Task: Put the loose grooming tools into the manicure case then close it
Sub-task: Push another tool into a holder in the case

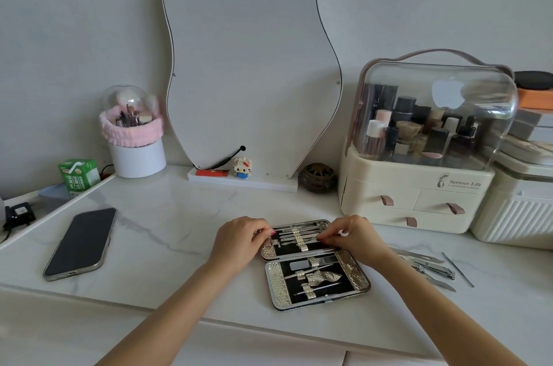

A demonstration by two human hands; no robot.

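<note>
The manicure case [272,282] lies open on the white marble table, black inside with a silver rim, several steel tools strapped in both halves. My left hand [239,238] rests on the far half's left edge, fingertips pinching there. My right hand [350,234] pinches the right end of a thin steel tool [302,235] lying across the far half. Loose grooming tools [431,268] lie to the right of the case: nail clippers, a file and a thin probe [457,269].
A phone [80,243] lies face up at the left. A cream cosmetics organiser [413,186] with a clear lid stands at the back right, a ribbed white box [514,216] beside it. A wavy mirror [251,66], brush holder [134,141] and small round burner [318,177] line the back.
</note>
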